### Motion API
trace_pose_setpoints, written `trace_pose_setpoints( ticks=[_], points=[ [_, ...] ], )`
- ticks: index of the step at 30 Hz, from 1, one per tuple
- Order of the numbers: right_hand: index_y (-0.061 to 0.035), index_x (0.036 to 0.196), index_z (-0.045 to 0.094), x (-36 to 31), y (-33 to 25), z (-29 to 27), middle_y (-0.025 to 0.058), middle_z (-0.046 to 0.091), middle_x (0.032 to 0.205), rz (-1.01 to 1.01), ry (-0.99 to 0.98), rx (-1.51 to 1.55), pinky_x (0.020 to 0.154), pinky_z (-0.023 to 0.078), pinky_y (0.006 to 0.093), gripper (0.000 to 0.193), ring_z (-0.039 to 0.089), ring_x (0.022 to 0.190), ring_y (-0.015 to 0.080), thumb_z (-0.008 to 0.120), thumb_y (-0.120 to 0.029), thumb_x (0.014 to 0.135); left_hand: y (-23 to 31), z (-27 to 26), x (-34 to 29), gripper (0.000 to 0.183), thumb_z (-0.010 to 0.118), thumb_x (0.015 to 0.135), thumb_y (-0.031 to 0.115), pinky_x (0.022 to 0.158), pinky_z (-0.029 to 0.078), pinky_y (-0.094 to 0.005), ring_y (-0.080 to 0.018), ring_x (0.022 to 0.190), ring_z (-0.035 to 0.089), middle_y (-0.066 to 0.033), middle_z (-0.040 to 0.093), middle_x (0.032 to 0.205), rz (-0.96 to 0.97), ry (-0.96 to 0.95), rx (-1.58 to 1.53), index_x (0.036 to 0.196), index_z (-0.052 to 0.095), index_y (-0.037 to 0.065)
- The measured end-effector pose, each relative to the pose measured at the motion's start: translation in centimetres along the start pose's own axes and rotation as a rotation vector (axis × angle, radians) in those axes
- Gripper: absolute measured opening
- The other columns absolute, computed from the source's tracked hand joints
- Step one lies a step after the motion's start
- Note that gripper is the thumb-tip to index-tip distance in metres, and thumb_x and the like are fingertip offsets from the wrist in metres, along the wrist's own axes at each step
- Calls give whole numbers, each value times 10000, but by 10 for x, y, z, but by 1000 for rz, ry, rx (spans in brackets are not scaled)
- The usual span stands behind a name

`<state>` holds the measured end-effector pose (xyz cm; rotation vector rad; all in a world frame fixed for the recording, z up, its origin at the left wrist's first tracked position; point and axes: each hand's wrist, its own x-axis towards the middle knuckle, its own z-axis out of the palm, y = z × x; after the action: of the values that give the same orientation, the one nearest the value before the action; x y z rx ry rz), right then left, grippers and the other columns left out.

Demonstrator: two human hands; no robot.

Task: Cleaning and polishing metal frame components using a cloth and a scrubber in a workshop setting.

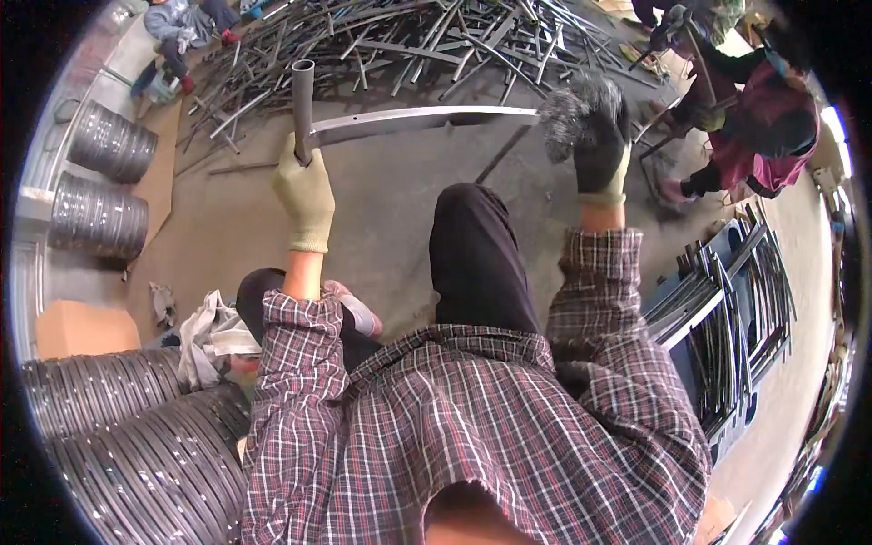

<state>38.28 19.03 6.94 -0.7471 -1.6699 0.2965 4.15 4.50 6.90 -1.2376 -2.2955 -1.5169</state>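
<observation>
The left hand, in a pale yellow-green work glove, is closed in a fist around a grey metal tube, which is held upright with its open end at the top. A long, slightly curved flat metal bar is joined to the tube just above the fist and is carried across to the right. Its far end is met by the right hand, in a dark glove with a pale cuff; the fingers are curled downward at the bar's end, though whether the bar is actually gripped cannot be told, since a blurred grey fuzzy mass is seen there. Plaid shirt sleeves are seen on both forearms, and a dark-trousered knee is raised between them, below the bar. A heap of cut metal strips is spread over the concrete floor beyond. Coils of wire are stacked at the left, and bent metal frames are piled at the right. Another person in a dark red top is crouched at the upper right.
</observation>
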Motion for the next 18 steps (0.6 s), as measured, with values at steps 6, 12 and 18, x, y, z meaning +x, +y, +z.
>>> trace_pose_setpoints(
  ticks=[6,12,18],
  points=[
    [37,1224,590,-162,68,28,103,665,1087,796,-160,303,869,489,305,415,610,1000,177,593,11,810,-25,15,3,116,641,876,117,584,451,-387,-294,605,599,-171,604,694,95,145,-67,955,634,33],
    [17,1401,400,-134,-39,27,247,455,1371,180,-472,-448,1039,388,450,781,456,1228,416,764,-275,774,-16,2,-2,164,634,880,86,625,484,-376,-300,684,655,-184,645,759,66,46,-58,1038,657,46],
    [12,1350,469,-159,15,46,160,626,1196,561,-476,55,924,486,347,693,619,1069,252,795,-186,772,-1,10,-2,166,635,862,59,628,485,-348,-278,682,653,-161,638,765,50,21,-33,1025,660,73]
  ],
)
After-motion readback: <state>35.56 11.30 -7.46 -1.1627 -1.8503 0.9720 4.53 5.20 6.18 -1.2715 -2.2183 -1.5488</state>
